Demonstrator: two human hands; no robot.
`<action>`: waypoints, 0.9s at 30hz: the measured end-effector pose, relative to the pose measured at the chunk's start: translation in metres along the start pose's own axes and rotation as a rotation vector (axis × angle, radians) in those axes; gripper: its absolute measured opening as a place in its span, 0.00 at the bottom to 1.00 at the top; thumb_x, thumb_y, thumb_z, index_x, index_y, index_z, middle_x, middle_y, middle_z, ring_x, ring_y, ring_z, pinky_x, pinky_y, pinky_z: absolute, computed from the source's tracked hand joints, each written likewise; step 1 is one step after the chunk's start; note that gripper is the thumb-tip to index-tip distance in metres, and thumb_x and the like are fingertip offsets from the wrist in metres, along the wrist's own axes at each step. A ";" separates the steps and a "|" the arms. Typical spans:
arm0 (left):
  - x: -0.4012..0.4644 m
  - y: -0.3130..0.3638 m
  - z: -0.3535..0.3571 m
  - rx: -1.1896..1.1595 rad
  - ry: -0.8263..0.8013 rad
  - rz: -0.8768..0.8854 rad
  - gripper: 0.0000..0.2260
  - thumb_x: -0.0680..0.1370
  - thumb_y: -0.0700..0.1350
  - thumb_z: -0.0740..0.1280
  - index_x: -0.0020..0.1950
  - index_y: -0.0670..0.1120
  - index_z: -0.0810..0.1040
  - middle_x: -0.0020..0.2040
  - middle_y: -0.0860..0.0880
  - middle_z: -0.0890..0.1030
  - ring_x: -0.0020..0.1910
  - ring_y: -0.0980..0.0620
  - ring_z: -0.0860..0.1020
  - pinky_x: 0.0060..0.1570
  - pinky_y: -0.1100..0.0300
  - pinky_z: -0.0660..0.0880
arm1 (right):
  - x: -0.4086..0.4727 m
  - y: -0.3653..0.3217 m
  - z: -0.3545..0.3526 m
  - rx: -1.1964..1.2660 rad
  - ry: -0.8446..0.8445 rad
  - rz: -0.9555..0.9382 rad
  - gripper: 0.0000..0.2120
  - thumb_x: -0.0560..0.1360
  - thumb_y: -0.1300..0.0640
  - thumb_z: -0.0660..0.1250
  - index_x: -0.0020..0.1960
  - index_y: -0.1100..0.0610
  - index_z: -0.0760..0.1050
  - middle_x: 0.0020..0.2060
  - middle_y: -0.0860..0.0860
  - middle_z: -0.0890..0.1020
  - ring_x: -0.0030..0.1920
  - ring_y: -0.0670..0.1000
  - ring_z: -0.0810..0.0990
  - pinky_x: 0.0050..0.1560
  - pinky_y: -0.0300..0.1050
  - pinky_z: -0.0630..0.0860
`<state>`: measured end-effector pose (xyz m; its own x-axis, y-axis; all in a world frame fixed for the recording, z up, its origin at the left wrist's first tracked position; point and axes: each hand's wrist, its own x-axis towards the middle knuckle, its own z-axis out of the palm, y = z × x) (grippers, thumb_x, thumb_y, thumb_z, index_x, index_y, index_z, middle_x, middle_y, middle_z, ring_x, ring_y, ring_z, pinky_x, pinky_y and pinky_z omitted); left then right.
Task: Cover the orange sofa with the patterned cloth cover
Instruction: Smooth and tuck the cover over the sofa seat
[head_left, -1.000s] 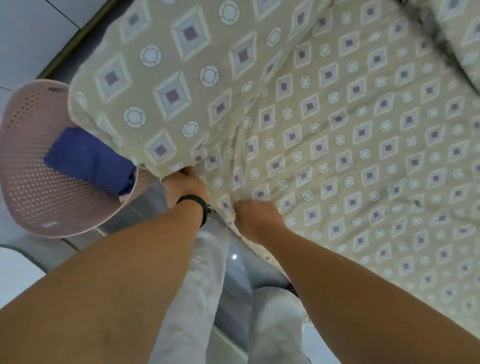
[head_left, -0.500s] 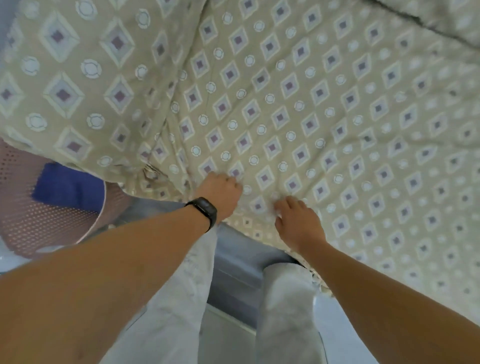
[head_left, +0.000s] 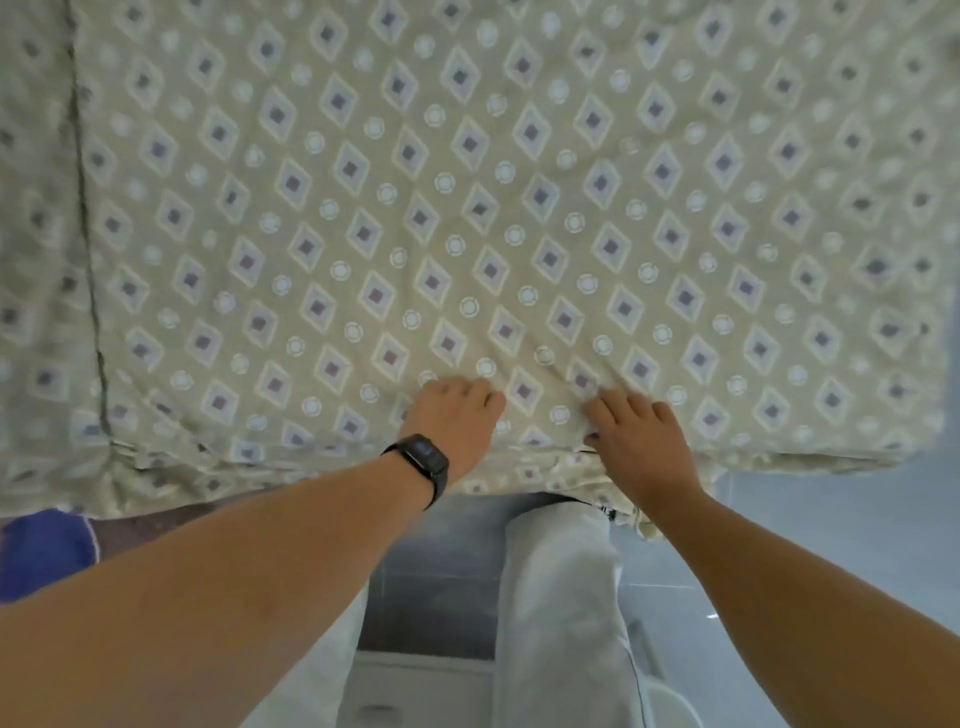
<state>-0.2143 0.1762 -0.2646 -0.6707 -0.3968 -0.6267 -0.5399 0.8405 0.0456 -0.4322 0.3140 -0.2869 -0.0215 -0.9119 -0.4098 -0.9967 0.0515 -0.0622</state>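
The patterned cloth cover (head_left: 519, 208), beige with purple diamonds and white circles, lies spread over the whole sofa seat, and no orange sofa surface shows. Its front hem hangs over the seat's front edge. My left hand (head_left: 454, 421), with a black band on the wrist, rests flat on the cloth near that front edge. My right hand (head_left: 636, 434) lies beside it with its fingers spread on the cloth, pressing down. A few small wrinkles run between the two hands.
A dark seam (head_left: 88, 234) runs down the cloth at the left. A blue cloth (head_left: 41, 551) shows at the lower left below the sofa edge. My legs in pale trousers (head_left: 561, 597) stand on the bluish tiled floor (head_left: 831, 545) in front of the sofa.
Both hands let go of the cloth's front edge and now lie flat on the seat. The view swung right, so the pink basket has left the frame.
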 end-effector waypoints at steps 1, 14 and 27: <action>0.004 0.004 -0.001 0.005 -0.016 -0.026 0.14 0.83 0.43 0.58 0.68 0.44 0.67 0.63 0.43 0.73 0.59 0.41 0.74 0.54 0.46 0.71 | 0.000 0.000 0.003 0.000 0.050 -0.046 0.16 0.71 0.56 0.77 0.56 0.57 0.77 0.51 0.54 0.80 0.45 0.59 0.79 0.45 0.54 0.74; 0.058 0.059 -0.053 0.207 -0.417 0.046 0.10 0.83 0.38 0.58 0.51 0.46 0.79 0.40 0.48 0.78 0.41 0.47 0.77 0.46 0.54 0.72 | -0.024 0.027 0.020 0.188 -0.075 -0.101 0.17 0.77 0.54 0.69 0.65 0.55 0.73 0.59 0.53 0.79 0.59 0.58 0.78 0.57 0.52 0.74; 0.118 0.133 -0.085 -0.196 -0.197 -0.138 0.16 0.81 0.51 0.60 0.67 0.48 0.68 0.65 0.46 0.72 0.62 0.43 0.72 0.58 0.47 0.74 | -0.051 0.159 0.014 1.344 0.462 1.685 0.21 0.78 0.47 0.69 0.64 0.57 0.70 0.58 0.54 0.77 0.49 0.55 0.78 0.50 0.48 0.72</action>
<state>-0.4081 0.2101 -0.2662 -0.4829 -0.4071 -0.7753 -0.7198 0.6887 0.0867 -0.5885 0.3745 -0.2884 -0.7722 0.2758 -0.5724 0.5875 0.6531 -0.4778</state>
